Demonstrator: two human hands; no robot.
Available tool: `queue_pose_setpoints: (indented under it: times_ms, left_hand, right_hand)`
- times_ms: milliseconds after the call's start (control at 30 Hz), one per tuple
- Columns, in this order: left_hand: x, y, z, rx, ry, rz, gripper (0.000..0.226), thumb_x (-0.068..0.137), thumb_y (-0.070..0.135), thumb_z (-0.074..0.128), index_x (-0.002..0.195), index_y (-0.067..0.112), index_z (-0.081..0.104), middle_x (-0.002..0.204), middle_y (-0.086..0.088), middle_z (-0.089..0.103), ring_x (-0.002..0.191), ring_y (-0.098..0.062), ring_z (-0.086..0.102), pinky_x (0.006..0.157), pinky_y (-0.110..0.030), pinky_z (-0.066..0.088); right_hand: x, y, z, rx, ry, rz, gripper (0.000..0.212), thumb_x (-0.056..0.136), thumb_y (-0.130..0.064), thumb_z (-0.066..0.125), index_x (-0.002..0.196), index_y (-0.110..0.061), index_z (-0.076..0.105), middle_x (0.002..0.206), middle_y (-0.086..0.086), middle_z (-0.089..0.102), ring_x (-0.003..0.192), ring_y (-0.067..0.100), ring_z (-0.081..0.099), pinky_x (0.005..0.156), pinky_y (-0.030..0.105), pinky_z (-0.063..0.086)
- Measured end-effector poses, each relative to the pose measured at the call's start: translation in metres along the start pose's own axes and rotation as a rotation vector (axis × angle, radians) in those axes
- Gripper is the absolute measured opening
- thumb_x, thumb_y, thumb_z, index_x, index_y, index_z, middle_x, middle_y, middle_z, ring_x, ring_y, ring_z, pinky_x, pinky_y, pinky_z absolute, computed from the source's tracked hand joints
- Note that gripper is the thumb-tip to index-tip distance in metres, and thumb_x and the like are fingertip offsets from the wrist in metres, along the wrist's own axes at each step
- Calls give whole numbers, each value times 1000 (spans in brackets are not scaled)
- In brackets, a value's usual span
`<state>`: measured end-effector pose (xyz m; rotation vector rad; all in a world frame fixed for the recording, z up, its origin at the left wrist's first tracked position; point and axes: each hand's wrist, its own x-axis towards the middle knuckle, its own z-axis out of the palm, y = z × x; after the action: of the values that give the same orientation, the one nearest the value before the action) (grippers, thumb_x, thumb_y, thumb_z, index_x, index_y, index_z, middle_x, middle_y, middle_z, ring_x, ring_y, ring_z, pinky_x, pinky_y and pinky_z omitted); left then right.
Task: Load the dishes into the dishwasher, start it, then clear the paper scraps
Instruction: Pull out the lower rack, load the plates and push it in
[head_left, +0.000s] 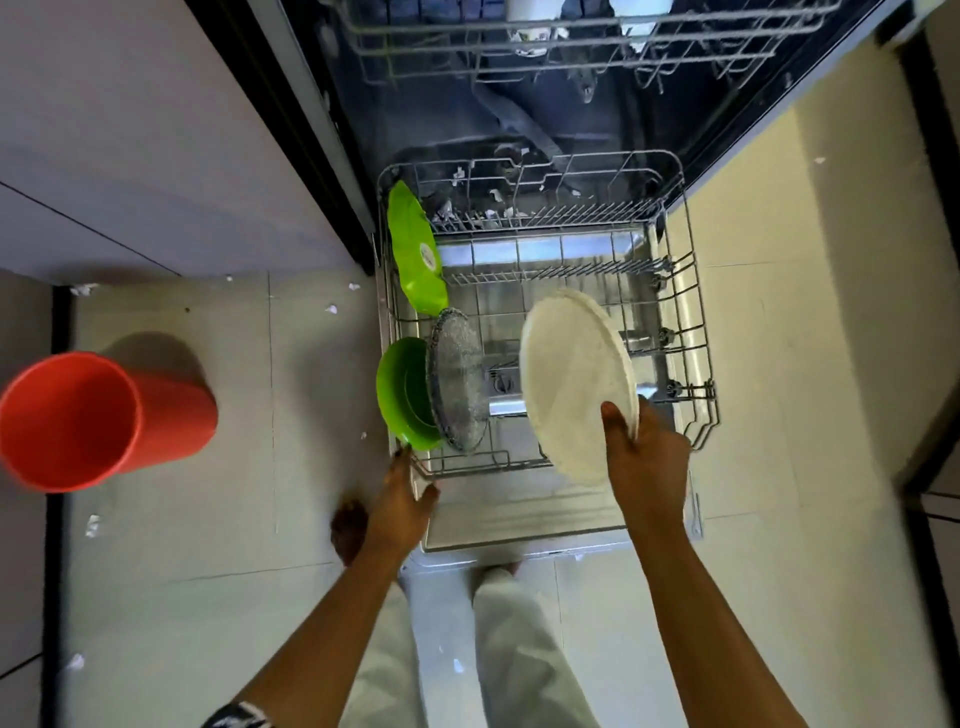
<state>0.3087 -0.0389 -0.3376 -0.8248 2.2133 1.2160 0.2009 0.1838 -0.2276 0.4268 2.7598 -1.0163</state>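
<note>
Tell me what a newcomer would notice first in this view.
The big white plate, gripped at its edge by the right hand and tilted over the pulled-out lower rack, draws the eye first. Next come the bright green bowl and green plate along the rack's left side, a clear glass plate beside the bowl. A red bucket stands at far left on the floor, among paper scraps.

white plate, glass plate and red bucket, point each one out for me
white plate (571, 374), head view, middle of its face
glass plate (460, 384), head view, middle of its textured face
red bucket (174, 413), head view, outer side wall
</note>
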Motion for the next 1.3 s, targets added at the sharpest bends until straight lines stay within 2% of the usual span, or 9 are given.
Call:
queue_pose_setpoints:
  times_ms: [67, 100, 200, 300, 533, 633, 733, 1033, 1300]
  left_hand:
    - [2, -14, 18, 221, -109, 44, 89, 84, 64, 40, 151, 11, 14, 157, -12, 19, 144, -30, 22, 113, -40, 24]
    - [4, -22, 26, 340, -155, 49, 91, 82, 68, 29, 152, 13, 8, 159, -10, 12, 146, -27, 15, 114, -43, 21]
    - [8, -43, 43, 597, -253, 70, 74, 97, 53, 31, 152, 18, -3, 161, -2, -1, 148, -21, 2, 115, -45, 17]
    - [6, -54, 49, 692, -286, 103, 73, 98, 48, 34, 152, 20, -6, 161, 0, -5, 148, -23, 2, 115, -49, 16]
    - [6, -58, 41, 639, -31, 122, 77, 96, 43, 44, 151, 15, -2, 160, -6, -4, 147, -30, 5, 112, -54, 19]
    - [17, -62, 37, 630, -95, 77, 77, 97, 46, 37, 150, 17, -13, 159, -2, -13, 147, -25, -6, 116, -51, 12]
    - [25, -62, 34, 711, -184, 51, 73, 99, 48, 29, 150, 20, -15, 158, 0, -19, 147, -21, -11, 117, -49, 6]
    - [27, -71, 27, 742, -219, 87, 73, 99, 49, 26, 144, 19, -24, 148, 7, -33, 146, -16, -16, 117, -49, 2]
    - [29, -75, 19, 755, -251, 110, 74, 99, 50, 26, 139, 20, -28, 145, 10, -34, 146, -15, -14, 117, -49, 4]
  right_hand:
    - [4, 7, 13, -23, 19, -21, 28, 95, -22, 51, 112, -3, 63, 84, 8, 66, 74, 22, 62, 65, 25, 48]
    - [6, 11, 20, -34, 25, -36, 27, 95, -21, 51, 113, -3, 62, 89, 12, 69, 77, 26, 64, 69, 28, 51]
    - [8, 15, 36, -42, 27, -54, 28, 96, -19, 50, 116, -3, 60, 96, 15, 69, 84, 31, 66, 74, 34, 53]
    - [10, 15, 48, -65, 16, -94, 29, 96, -19, 48, 120, -5, 58, 100, 14, 69, 88, 30, 66, 77, 36, 54]
    - [12, 14, 61, -102, 13, -145, 31, 97, -19, 46, 123, -4, 55, 107, 15, 67, 93, 33, 66, 80, 41, 56]
    - [14, 10, 67, -140, -26, -149, 33, 97, -20, 45, 125, -3, 52, 110, 17, 66, 95, 34, 65, 82, 42, 55]
    - [17, 7, 72, -173, -81, -137, 35, 98, -21, 42, 129, -4, 49, 115, 17, 64, 99, 34, 65, 83, 40, 54]
    - [24, 7, 90, -222, -131, -104, 35, 100, -20, 38, 131, -4, 44, 118, 18, 62, 100, 34, 64, 81, 39, 54]
    - [43, 8, 110, -207, -188, -9, 30, 100, -17, 40, 126, -3, 46, 112, 19, 64, 98, 36, 65, 82, 43, 55]
